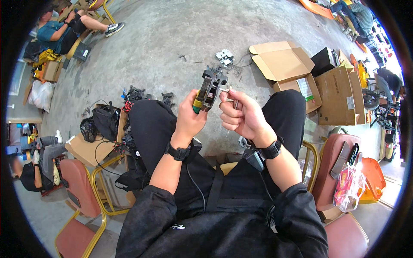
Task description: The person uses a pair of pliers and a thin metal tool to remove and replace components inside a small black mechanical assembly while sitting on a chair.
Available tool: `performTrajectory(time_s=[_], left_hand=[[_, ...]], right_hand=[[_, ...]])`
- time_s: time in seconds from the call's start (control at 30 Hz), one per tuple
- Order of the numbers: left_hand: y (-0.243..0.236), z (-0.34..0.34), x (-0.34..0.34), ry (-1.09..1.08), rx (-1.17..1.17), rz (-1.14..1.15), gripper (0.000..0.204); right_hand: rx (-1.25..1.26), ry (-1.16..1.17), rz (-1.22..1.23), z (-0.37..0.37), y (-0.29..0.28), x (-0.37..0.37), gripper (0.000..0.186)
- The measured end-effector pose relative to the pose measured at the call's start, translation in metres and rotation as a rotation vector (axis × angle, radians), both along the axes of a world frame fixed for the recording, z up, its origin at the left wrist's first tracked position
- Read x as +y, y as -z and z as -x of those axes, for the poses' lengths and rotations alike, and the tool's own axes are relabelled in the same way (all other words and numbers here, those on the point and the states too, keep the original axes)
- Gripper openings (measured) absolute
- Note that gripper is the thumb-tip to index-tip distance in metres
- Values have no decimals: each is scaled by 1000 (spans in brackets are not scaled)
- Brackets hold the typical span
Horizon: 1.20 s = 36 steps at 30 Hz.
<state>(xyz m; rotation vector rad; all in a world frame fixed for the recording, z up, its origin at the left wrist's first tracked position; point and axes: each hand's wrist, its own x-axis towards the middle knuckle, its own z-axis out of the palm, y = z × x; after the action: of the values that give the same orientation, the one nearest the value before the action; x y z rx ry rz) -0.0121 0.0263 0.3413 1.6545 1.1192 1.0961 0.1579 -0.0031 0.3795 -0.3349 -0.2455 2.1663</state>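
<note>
My left hand (189, 120) is wrapped round a black mechanical part (209, 90), held upright between my knees. The part has dark plates and a hollow middle; a yellow and green piece (197, 104) shows at its lower left, by my palm. My right hand (245, 115) is closed in a pinch on a thin silver L-shaped hex key (224, 90). The key's tip points to the right side of the black part; whether it sits in a screw I cannot tell.
On the floor ahead lie a silver-grey part (225, 56) and small loose bits. Open cardboard boxes (284, 64) stand at right. Black parts and cables (137, 95) lie left of my knee. Pink chairs (79, 185) flank me. Another person (53, 32) sits far left.
</note>
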Motion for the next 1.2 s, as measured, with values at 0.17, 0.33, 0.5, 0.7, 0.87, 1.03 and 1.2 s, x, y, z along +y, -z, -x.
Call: performTrajectory(time_s=[0.17,0.33,0.5,0.7,0.87,1.03,1.2], left_hand=[[3,0,1,26,62,-82,16],[3,5,2,137,52,-27,20],[-3,5,0,149,46,11,22],[-2,4,0,145,33,24,25],[3,5,0,150,26,150,38],[5,5,1,208,-85,175,44],[5,11,2,254,-67,213,37]], right_hand=[[-385,88,-213,3,3,1,34],[-520,113,-283,5,-1,-3,37],[-591,184,-368,7,2,-4,36],[-650,228,-425,14,5,-7,36],[-706,237,-442,17,7,-9,36],[-728,260,-466,17,6,-8,37],[-705,188,-419,13,5,-7,37]])
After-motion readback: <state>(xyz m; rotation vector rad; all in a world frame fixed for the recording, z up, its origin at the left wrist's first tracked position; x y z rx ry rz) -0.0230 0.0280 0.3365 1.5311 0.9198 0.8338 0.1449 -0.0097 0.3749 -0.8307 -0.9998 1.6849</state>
